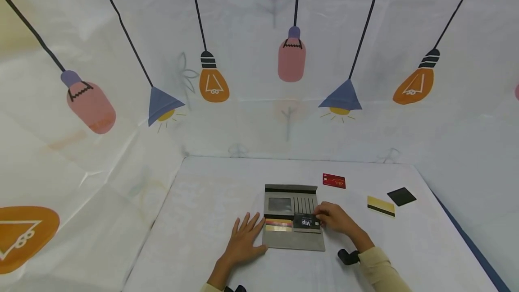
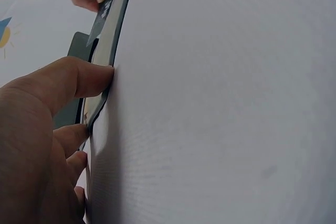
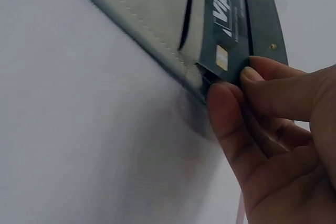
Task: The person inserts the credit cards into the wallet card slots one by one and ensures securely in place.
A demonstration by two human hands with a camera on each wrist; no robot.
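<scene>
A grey wallet (image 1: 293, 241) lies unfolded on the white table, with a clear window and several slots on its upper half. My right hand (image 1: 335, 218) pinches a black VIP card (image 1: 306, 221) by its corner near the chip, between thumb and fingers. That card overlaps the right pocket of the wallet's lower half, its lettering upside down in the head view. A striped red and yellow card (image 1: 278, 225) sits in the pocket to its left. Fingers spread, my left hand (image 1: 244, 242) rests by the wallet's left side, thumb (image 2: 97, 80) touching the edge in the left wrist view.
Beyond the wallet to the right lies a red VIP card (image 1: 334, 180). Farther right are a yellow card with a dark stripe (image 1: 381, 206) and a black card (image 1: 401, 196). A white sheet printed with lamps (image 1: 292, 60) hangs behind the table (image 1: 211, 202).
</scene>
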